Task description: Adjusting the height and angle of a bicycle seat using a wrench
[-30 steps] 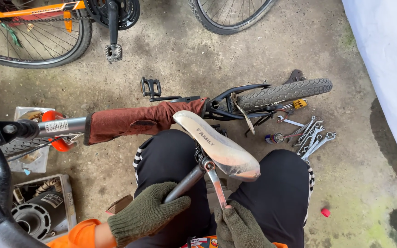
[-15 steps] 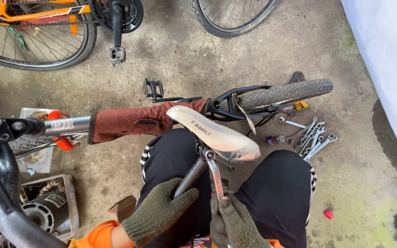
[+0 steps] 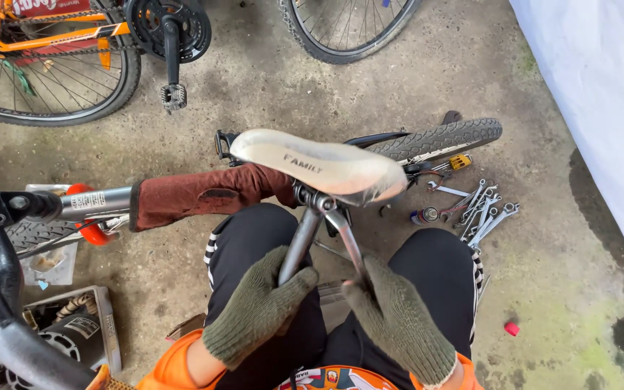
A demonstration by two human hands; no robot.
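Gripping seat post point(image 3: 299, 242), left hand point(image 3: 254, 310); right hand point(image 3: 399, 318) closed on wrench point(image 3: 347, 238), above stained concrete floor point(image 3: 254, 101).

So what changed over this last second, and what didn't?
The saddle swung from pointing down-right to lying nearly level, nose left. The left hand keeps its grip on the seatpost, the right hand on the wrench. The spanners on the ground stayed put.
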